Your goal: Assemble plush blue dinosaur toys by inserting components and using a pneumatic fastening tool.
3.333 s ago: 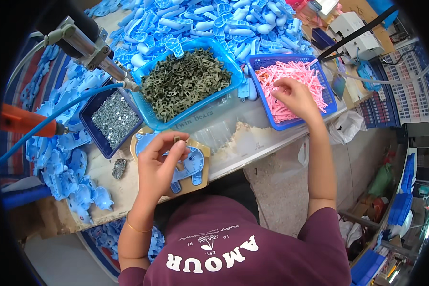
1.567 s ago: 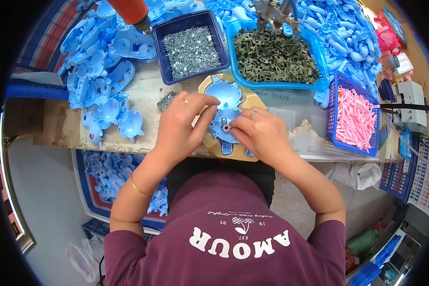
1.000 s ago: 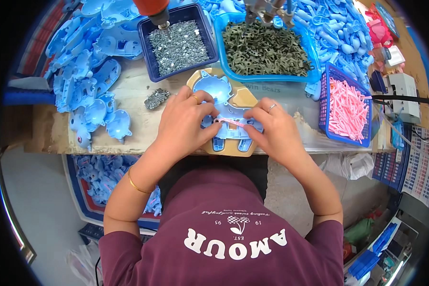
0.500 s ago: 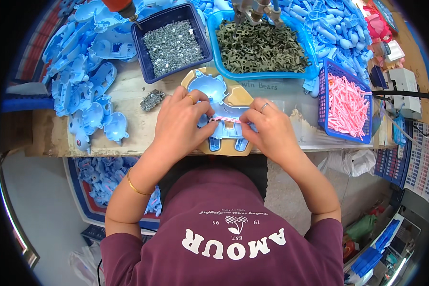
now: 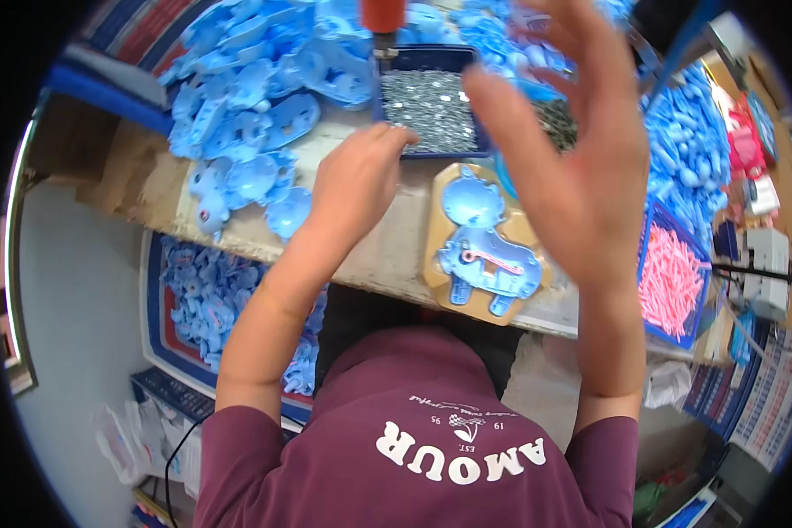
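My left hand (image 5: 361, 180) is at the near left corner of the dark blue tray of screws (image 5: 431, 110), its fingers curled together. Whatever it may pinch is hidden. My right hand (image 5: 581, 167), raised over the bench and smeared by motion, has its fingers apart and holds nothing I can see. Between and below the hands, a tan fixture (image 5: 514, 226) carries a blue plastic animal-shaped shell (image 5: 515, 275), round head part (image 5: 473, 202) at the top. A pink plastic strip (image 5: 495, 260) lies across the body. A red-orange power screwdriver (image 5: 383, 19) hangs above the screw tray.
Blue shell halves (image 5: 264, 75) pile up at the left. A tub of dark metal parts (image 5: 556, 126) is partly behind my right hand. A basket of pink strips (image 5: 671, 282) stands at the right, near more blue parts (image 5: 691, 145). Below the bench is another blue-filled bin (image 5: 202, 295).
Both hands have left the shell. The left went to the screw tray; the right rose up and away. The pink strip now lies uncovered. The whole view has shifted and tilted.
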{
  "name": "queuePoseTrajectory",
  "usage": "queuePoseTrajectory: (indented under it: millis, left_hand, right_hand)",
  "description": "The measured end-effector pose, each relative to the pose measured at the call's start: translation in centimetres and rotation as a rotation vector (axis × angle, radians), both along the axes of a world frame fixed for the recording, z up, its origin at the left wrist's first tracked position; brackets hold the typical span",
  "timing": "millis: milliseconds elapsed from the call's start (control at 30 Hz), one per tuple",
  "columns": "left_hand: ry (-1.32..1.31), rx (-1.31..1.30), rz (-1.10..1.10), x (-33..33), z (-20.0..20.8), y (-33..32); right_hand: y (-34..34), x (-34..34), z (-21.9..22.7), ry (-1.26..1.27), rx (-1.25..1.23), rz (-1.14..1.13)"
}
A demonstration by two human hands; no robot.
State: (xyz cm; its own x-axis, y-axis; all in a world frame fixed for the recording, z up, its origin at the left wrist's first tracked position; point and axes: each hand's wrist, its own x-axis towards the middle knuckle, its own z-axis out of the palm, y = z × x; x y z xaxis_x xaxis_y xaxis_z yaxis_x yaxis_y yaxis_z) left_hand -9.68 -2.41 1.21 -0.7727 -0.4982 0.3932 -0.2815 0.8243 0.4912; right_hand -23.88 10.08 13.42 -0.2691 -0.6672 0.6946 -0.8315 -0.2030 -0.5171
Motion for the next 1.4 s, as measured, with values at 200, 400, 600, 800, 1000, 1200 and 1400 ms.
queuePoseTrajectory:
  millis: [200,400,600,800,1000,1200,1400]
  left_hand:
    - [-0.434,-0.262,0.059,-6.4,-1.7,-2.6]
    - [-0.519,-0.213,0.118,-7.5,-1.6,-1.9]
    - [-0.383,-0.22,0.189,-7.4,-3.1,-2.4]
    - [-0.134,-0.229,0.127,-6.9,-3.1,-2.5]
    - [0.168,0.215,-0.051,-3.8,-0.6,1.7]
    - [0.21,0.273,-0.317,-1.1,0.2,5.3]
    - [0.127,0.227,-0.321,-1.4,0.5,7.3]
  right_hand:
    - [-9.0,-3.3,1.3,-0.249,-0.02,0.297]
    - [-4.6,-7.1,2.0,-0.074,0.137,0.006]
    - [-1.9,-7.3,1.0,-0.148,0.249,-0.074]
    - [-1.3,-4.3,1.5,-0.295,0.262,0.106]
    - [1.4,-2.1,1.7,-0.711,0.437,0.316]
    - [2.4,-0.6,0.3,-0.923,0.205,0.414]
    - [4.2,-0.1,-0.8,-0.792,0.142,0.272]
